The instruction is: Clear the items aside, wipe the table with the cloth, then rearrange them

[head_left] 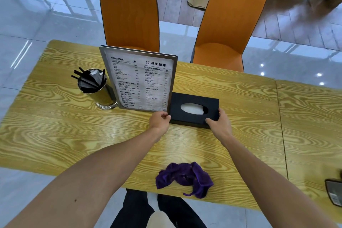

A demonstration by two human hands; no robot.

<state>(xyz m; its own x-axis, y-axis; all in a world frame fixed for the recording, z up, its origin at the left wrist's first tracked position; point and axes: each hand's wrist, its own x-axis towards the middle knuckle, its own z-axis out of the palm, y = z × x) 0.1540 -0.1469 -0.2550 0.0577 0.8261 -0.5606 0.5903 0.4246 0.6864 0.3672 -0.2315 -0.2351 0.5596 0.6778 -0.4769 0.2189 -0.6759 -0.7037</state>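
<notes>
Tissue box (194,109) sits at the worktop's (55,135) centre, flat, its left end touching or just under the menu stand's (138,79) lower right corner; which of the two I cannot tell. That closeness is the main risk: if the box is slid or lifted toward 9 o'clock it could catch the stand and tip it, and the stand could fall onto the straw cup (96,87) just beside it at 9 o'clock. Lifting unevenly could also tilt the box, since each hand grips only one near corner.

Left hand (160,121) has its fingers (165,115) curled at the box's near left corner, by the foot of the stand; whether they pinch the box alone or the stand's edge too is unclear. Right hand (221,126) clasps the near right corner, thumb lying on the top face, the rest wrapped over the right end. Cloth (185,177) lies bunched at 6 o'clock near the worktop's near edge, well apart from both hands, so wiping looks not yet begun
</notes>
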